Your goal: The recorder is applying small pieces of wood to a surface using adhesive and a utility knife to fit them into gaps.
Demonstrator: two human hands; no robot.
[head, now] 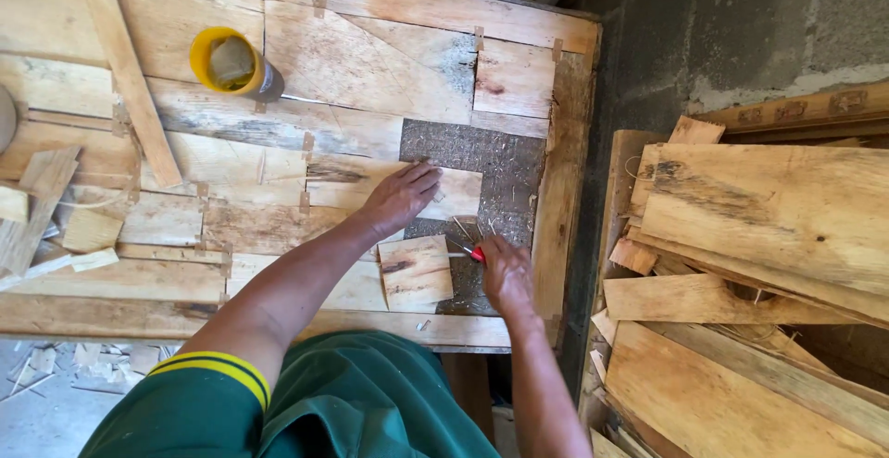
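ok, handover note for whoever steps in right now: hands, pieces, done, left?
Left hand: flat, pressing a veneer piece onto the patchwork veneer sheet.
Right hand: gripping a red-handled cutter at that piece's lower edge.
A loose veneer patch lies beside the right hand; yellow-rimmed pot at far left; spare veneer stack to the right.
Done: most of the sheet is pieced and taped.
Left: the dark uncovered gap around the hands.
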